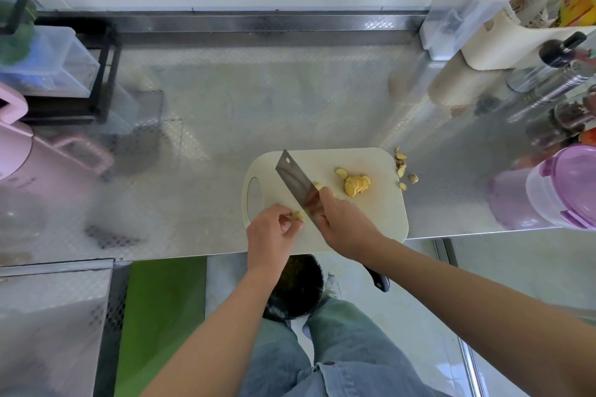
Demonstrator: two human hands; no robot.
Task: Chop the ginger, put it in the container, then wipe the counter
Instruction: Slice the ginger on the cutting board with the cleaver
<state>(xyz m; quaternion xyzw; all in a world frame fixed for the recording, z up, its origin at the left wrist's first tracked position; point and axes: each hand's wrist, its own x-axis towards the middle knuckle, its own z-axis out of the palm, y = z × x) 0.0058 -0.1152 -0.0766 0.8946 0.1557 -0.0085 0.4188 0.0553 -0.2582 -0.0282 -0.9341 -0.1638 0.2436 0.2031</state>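
Steel counter (pixel 258 106), white cutting board (pixel 380 213) at its front edge; right hand (pixel 345 222) wrapped round the cleaver (pixel 295 180), blade angled across the board; left hand (pixel 271 232) pinching a ginger piece (pixel 297 215) beside the blade, cut slices (pixel 356 185) heaped further right

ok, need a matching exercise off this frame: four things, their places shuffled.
Things:
1 cleaver
2 ginger slices
3 ginger scraps
4 ginger chunk

Places:
A pinched in left hand
B on counter by cutting board's right edge
C gripped in right hand
D piled on cutting board

Pairs: 1-C, 2-D, 3-B, 4-A
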